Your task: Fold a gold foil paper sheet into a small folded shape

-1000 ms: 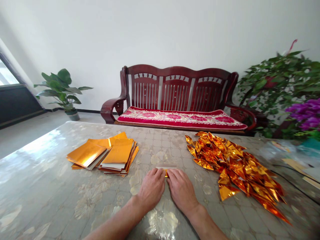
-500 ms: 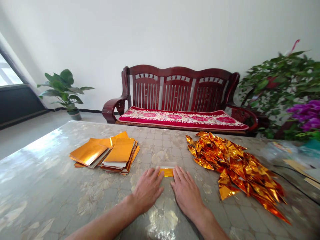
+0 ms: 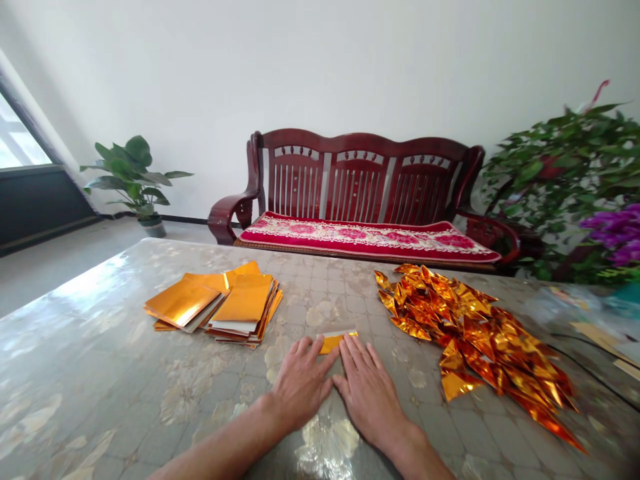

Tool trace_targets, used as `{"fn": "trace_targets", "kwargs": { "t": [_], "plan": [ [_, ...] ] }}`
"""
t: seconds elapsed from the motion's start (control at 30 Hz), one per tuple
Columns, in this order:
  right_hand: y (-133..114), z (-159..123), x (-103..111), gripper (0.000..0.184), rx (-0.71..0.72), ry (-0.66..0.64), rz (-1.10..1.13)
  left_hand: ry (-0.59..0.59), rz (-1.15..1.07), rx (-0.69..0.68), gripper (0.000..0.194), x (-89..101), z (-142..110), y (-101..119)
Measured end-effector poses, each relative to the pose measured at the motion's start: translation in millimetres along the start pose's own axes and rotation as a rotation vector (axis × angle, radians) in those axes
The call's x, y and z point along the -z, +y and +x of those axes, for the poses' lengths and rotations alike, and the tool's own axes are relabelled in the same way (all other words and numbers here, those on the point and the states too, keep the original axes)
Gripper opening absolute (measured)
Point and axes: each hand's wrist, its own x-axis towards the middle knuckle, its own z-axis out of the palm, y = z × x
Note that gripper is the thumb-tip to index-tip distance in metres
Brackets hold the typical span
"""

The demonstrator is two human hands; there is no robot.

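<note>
A small folded strip of gold foil paper (image 3: pixel 331 344) lies flat on the table, with a pale edge along its far side. My left hand (image 3: pixel 303 381) rests on its left end, fingers stretched out. On its right part lie the extended fingertips of my right hand (image 3: pixel 367 383). The two thumbs nearly meet below the strip. To the left sits a loose stack of flat gold foil sheets (image 3: pixel 244 298), some showing pale undersides. A heap of folded, pointed gold foil pieces (image 3: pixel 470 337) spreads out on the right.
The patterned table (image 3: pixel 125 373) has a glossy cover. Clear plastic bags (image 3: pixel 560 303) and dark cables (image 3: pixel 595 370) lie at its right side. Beyond the far edge stands a dark red wooden bench (image 3: pixel 357 180). Potted plants stand left (image 3: pixel 137 173) and right (image 3: pixel 560 167).
My right hand's fingers have shifted left over the strip, closer to my left hand. The strip now sits slightly tilted. The whole view has moved a little.
</note>
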Motion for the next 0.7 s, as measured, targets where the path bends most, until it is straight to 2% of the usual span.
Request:
{"fn": "trace_targets", "kwargs": {
  "t": [0.17, 0.3, 0.37, 0.5, 0.7],
  "plan": [
    [20, 2, -1, 0.057, -0.076, -0.017, -0.033, -0.012, 0.011, 0.000, 0.045, 2.7, -5, -7],
    [24, 7, 7, 0.041, -0.134, 0.147, -0.052, 0.010, 0.009, 0.014, 0.046, 4.9, -6, -7],
    [20, 10, 11, 0.034, -0.063, 0.216, 0.003, 0.019, 0.000, 0.027, 0.042, 5.3, -4, -5],
    [10, 18, 10, 0.020, 0.140, 0.221, 0.082, 0.010, -0.019, 0.060, 0.031, 4.5, 4, -7],
    [5, 27, 4, 0.013, 0.182, 0.231, -0.107, -0.063, -0.076, 0.029, 0.025, 5.6, 18, -26]
  ]
}}
